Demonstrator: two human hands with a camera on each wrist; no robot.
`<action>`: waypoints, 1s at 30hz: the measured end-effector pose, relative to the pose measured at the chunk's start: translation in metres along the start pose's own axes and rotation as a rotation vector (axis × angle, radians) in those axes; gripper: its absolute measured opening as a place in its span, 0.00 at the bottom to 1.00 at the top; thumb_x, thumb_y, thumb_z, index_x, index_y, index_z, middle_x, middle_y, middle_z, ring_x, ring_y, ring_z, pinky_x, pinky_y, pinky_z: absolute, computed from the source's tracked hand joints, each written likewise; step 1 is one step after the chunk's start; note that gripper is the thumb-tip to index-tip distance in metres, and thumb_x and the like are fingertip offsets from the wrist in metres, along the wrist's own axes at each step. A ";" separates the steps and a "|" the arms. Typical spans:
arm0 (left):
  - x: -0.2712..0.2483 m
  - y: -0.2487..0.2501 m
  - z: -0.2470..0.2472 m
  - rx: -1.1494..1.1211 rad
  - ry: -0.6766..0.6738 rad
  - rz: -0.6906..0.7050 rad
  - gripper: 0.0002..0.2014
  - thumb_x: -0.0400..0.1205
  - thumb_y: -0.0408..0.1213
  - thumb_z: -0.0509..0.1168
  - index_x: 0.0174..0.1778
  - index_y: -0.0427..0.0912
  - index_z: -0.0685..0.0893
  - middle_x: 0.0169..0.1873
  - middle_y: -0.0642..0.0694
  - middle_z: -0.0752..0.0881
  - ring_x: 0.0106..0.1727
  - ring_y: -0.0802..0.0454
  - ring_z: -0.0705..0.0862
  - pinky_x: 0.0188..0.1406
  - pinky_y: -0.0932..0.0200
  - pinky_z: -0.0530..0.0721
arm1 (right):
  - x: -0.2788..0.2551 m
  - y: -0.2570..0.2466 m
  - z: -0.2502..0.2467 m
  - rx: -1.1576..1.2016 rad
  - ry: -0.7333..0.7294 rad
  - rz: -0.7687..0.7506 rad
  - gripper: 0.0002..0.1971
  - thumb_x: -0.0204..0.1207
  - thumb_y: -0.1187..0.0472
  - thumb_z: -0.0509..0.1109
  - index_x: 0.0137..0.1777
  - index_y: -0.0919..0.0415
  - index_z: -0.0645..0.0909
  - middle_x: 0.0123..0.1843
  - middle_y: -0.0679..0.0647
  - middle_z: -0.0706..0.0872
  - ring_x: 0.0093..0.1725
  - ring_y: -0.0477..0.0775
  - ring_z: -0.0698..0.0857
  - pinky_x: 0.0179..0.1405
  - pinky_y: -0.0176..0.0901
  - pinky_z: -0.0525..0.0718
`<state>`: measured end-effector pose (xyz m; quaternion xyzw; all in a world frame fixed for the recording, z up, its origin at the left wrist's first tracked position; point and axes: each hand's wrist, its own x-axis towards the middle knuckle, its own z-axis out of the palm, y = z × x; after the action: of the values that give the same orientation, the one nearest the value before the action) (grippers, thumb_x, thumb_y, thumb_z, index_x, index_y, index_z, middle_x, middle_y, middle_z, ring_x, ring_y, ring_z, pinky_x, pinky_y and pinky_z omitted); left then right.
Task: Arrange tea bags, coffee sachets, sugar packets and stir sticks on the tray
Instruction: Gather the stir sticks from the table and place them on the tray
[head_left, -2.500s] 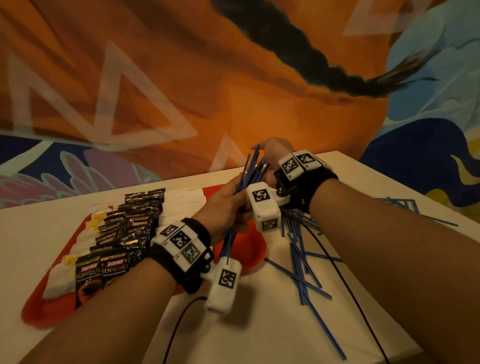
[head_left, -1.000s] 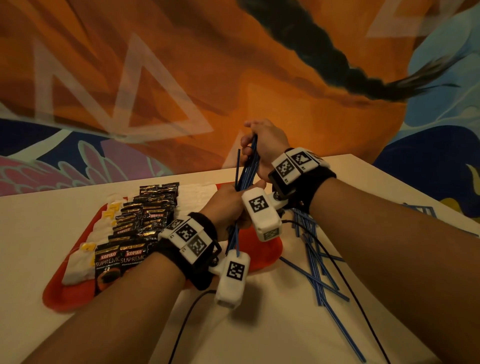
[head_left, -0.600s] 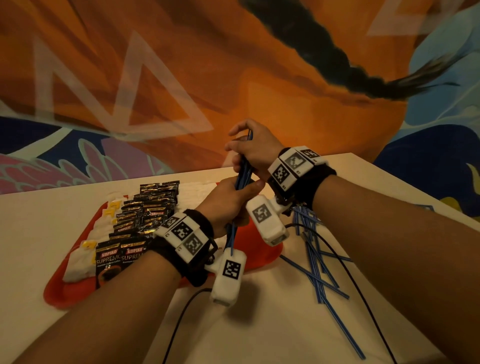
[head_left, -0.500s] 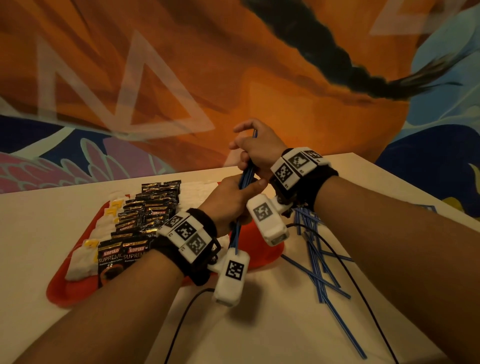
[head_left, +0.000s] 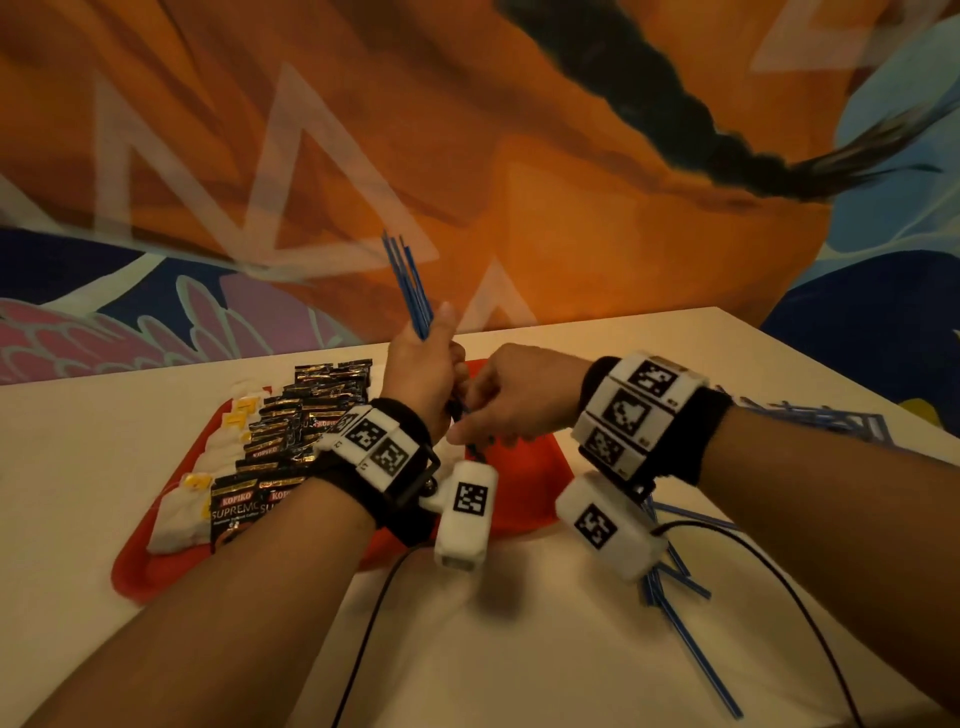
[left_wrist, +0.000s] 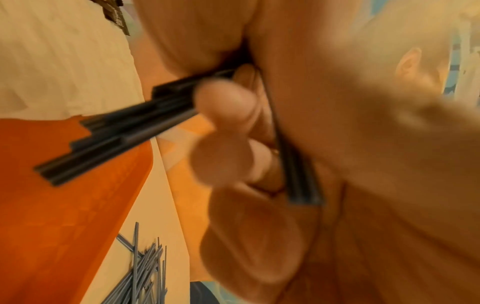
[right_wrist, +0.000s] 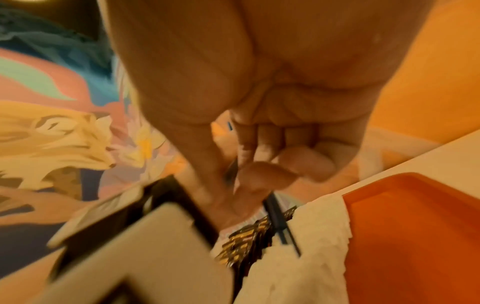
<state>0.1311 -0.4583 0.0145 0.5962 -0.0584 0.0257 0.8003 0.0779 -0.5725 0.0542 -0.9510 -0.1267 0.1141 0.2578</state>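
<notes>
My left hand (head_left: 441, 364) grips a bundle of blue stir sticks (head_left: 410, 286) over the red tray (head_left: 524, 483). The bundle's top leans up and to the left. In the left wrist view my fingers (left_wrist: 223, 100) curl round the stir sticks (left_wrist: 116, 127). My right hand (head_left: 470, 415) sits just right of the left one, its thumb and fingers pinching the bundle's lower end (right_wrist: 278, 222). Black coffee sachets (head_left: 311, 410) lie in rows on the tray. White tea bags with yellow tags (head_left: 218, 452) lie left of them, and white packets (right_wrist: 298, 246) right of them.
Loose blue stir sticks (head_left: 675, 582) lie on the white table (head_left: 519, 649) right of the tray, under my right wrist. More of them (head_left: 831, 421) lie near the right edge. A black cable (head_left: 363, 634) trails toward me. A painted wall stands behind the table.
My right hand has come down from the top of the bundle to its lower end. The left hand has risen, and the sticks now point up past it.
</notes>
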 end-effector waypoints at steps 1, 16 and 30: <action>0.001 0.000 0.001 -0.038 0.013 -0.010 0.13 0.89 0.45 0.60 0.40 0.48 0.71 0.16 0.57 0.64 0.17 0.58 0.62 0.17 0.63 0.63 | -0.001 -0.003 0.002 -0.034 0.026 -0.017 0.14 0.76 0.48 0.76 0.33 0.55 0.86 0.23 0.42 0.84 0.25 0.38 0.80 0.30 0.35 0.76; 0.008 0.005 -0.027 -0.240 -0.068 -0.161 0.19 0.89 0.52 0.57 0.36 0.45 0.70 0.23 0.52 0.60 0.18 0.59 0.57 0.14 0.65 0.55 | -0.018 -0.005 -0.021 -0.054 0.284 -0.009 0.19 0.88 0.53 0.58 0.44 0.64 0.85 0.31 0.54 0.90 0.30 0.53 0.87 0.37 0.46 0.87; -0.006 0.005 -0.021 -0.039 -0.134 -0.063 0.23 0.80 0.64 0.60 0.36 0.46 0.78 0.28 0.47 0.71 0.27 0.52 0.68 0.24 0.58 0.61 | -0.010 -0.041 -0.004 -0.323 0.209 -0.100 0.16 0.85 0.57 0.64 0.34 0.54 0.70 0.31 0.47 0.73 0.31 0.45 0.72 0.28 0.38 0.70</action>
<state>0.1263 -0.4370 0.0131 0.5824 -0.0936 -0.0405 0.8065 0.0621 -0.5426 0.0804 -0.9792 -0.1632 -0.0203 0.1190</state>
